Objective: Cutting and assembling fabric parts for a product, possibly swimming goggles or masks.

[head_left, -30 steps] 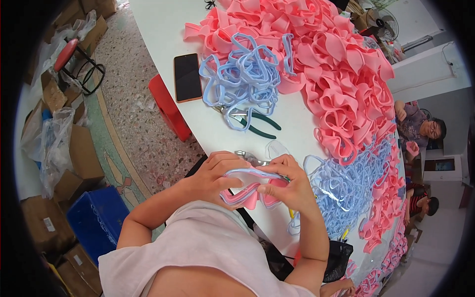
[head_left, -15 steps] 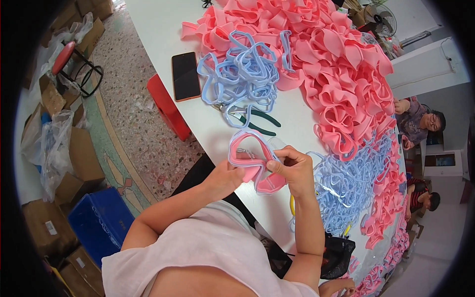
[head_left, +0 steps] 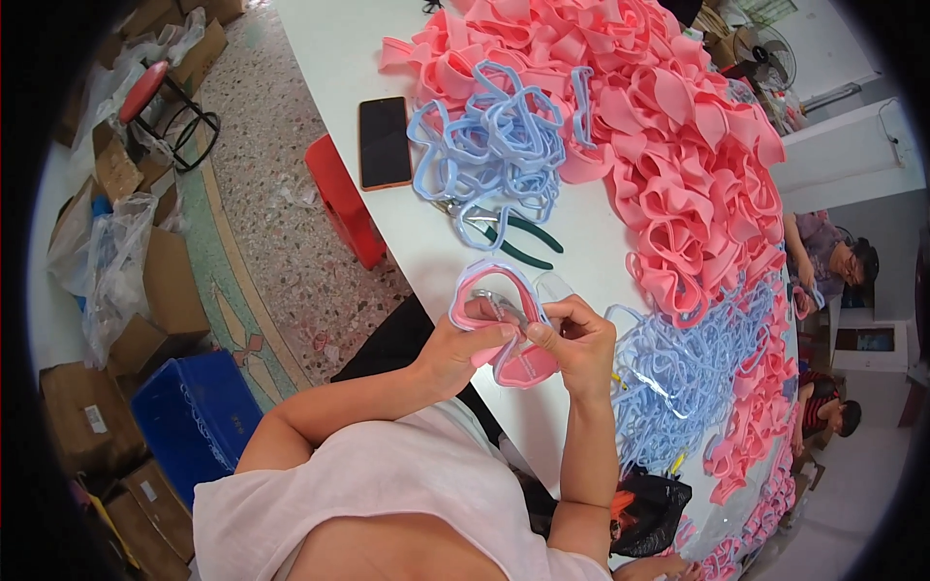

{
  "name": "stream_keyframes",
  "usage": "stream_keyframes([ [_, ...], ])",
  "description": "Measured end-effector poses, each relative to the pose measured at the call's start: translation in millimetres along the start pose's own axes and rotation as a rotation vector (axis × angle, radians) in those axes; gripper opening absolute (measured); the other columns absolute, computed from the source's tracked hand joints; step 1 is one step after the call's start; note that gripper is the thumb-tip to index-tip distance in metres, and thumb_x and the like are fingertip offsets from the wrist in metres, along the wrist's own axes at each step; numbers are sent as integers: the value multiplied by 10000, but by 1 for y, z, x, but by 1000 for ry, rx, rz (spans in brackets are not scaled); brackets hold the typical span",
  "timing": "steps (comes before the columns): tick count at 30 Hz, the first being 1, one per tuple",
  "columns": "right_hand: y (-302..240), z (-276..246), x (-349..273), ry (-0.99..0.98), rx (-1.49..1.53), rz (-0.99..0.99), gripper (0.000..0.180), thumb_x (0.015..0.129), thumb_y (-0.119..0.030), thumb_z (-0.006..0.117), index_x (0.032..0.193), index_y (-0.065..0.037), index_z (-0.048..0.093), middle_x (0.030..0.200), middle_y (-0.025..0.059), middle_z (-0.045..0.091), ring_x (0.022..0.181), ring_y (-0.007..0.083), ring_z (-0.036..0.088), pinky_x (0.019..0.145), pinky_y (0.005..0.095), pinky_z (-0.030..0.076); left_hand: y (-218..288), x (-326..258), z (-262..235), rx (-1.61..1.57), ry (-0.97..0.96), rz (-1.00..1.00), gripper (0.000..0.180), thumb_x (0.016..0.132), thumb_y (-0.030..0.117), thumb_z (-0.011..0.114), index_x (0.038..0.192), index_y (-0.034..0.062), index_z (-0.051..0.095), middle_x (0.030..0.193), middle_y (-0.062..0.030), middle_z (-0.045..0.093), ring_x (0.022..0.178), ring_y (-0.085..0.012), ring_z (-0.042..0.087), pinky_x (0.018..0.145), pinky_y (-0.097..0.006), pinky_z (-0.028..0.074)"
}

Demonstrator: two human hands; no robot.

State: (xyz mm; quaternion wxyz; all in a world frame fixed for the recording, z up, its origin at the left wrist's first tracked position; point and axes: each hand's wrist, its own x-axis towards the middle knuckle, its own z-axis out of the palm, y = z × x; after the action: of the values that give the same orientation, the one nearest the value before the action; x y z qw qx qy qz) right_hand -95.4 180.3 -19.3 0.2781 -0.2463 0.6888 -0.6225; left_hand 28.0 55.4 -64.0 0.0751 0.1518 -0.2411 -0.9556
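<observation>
Over the table's near edge, both hands hold a pink foam band with light-blue edging (head_left: 519, 371), bent into open curves. My left hand (head_left: 453, 356) is closed on its left side, thumb pressed on the inner fold. My right hand (head_left: 579, 347) pinches the right part between thumb and fingers. A shiny greyish thing shows inside the loop, too small to name. Just beyond the band lie pliers with dark green handles (head_left: 531, 254), partly under a light-blue loop. Behind them is a heap of light-blue loops (head_left: 494, 136).
A large heap of pink foam bands (head_left: 668, 145) covers the far table. Light-blue strips (head_left: 668, 378) lie tangled at right. A phone (head_left: 385, 142) rests near the left edge, beside a red stool (head_left: 344, 203). Boxes and a blue bin (head_left: 199, 412) stand left. Two people work at far right.
My left thumb has moved rightward onto the band's inner fold, closer to my right thumb. The band's loop stands wider. The whole view has shifted slightly.
</observation>
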Motion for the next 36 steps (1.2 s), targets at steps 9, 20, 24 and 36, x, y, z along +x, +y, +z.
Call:
stream_keyframes([
  [9, 3, -7, 2, 109, -17, 22, 230, 701, -65, 859, 897, -5, 754, 726, -45, 478, 639, 60, 383, 567, 230, 300, 32, 6, -38, 75, -43, -35, 494, 982, 308, 555, 1382, 26, 488, 1198, -95, 607, 1155, -178, 567, 1001, -350, 439],
  [20, 2, -8, 1, 31, -127, 4, 265, 755, -83, 824, 993, -5, 739, 775, -31, 517, 684, 77, 440, 619, 228, 358, 108, 25, -1, 971, -163, 31, 499, 804, 72, 766, 1268, 51, 585, 853, -24, 579, 768, -105, 611, 665, -255, 489],
  [24, 2, -21, -10, 40, -63, -78, 325, 839, -77, 754, 1130, 4, 631, 927, 10, 569, 776, 102, 541, 747, 234, 465, 109, 29, -12, 851, -104, 107, 483, 802, 51, 765, 1249, 20, 586, 871, -16, 575, 782, -93, 608, 662, -223, 469],
  [36, 11, -17, -10, 245, -156, 65, 213, 779, -55, 793, 913, -6, 635, 849, -1, 514, 777, 93, 519, 677, 214, 480, 94, 34, -11, 930, 22, 168, 451, 806, 7, 749, 1219, 27, 568, 980, -19, 555, 836, -86, 581, 719, -235, 501],
])
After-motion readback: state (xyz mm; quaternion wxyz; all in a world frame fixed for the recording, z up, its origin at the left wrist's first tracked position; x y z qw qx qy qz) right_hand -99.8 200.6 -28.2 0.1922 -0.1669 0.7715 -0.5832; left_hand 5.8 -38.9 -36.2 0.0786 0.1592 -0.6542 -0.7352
